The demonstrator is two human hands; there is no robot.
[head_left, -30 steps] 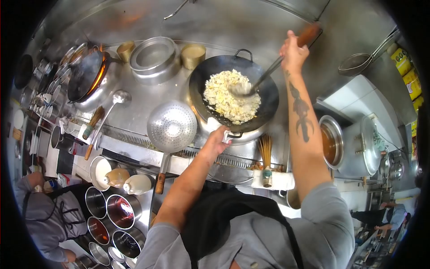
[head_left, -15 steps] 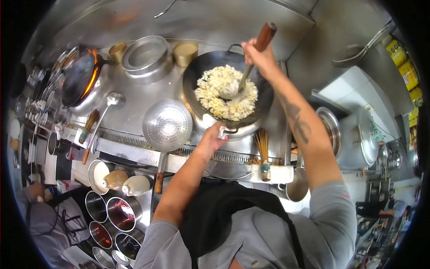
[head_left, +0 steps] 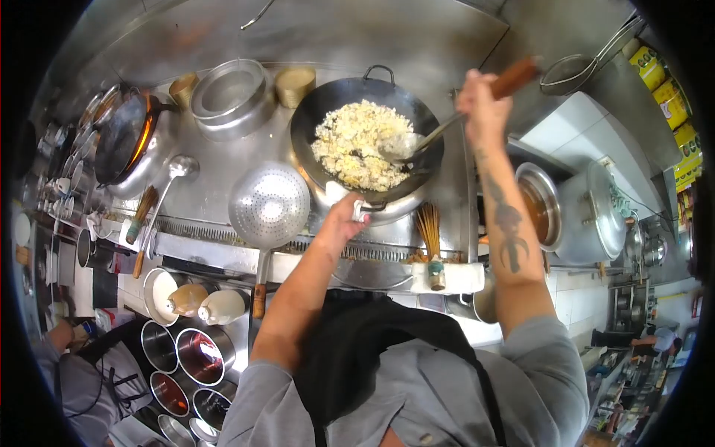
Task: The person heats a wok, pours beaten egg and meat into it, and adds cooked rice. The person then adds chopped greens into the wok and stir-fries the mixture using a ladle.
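Note:
A black wok [head_left: 305, 123] sits on the burner, holding a heap of fried rice [head_left: 357, 138] with yellow bits that look like egg. My left hand [head_left: 345, 216] is closed on the wok's near side by its handle, with a folded white cloth [head_left: 337, 192] between hand and rim. My right hand [head_left: 485, 108] grips the wooden handle of a wok ladle [head_left: 439, 132]. The ladle's metal bowl rests in the rice at the right of the heap, its handle slanting up to the right.
A perforated strainer [head_left: 269, 205] lies left of the wok. Bamboo brushes [head_left: 429, 231] stand at the front edge. Another wok [head_left: 123, 141] glows orange at its rim on the left. Lidded pots [head_left: 596, 216] are at right, sauce containers [head_left: 199, 356] lower left. Another person [head_left: 97, 380] stands at lower left.
My right hand has swung right with the ladle, whose handle now leans lower. The rice has shifted and its central gap has changed shape. My left hand stays at the wok's rim.

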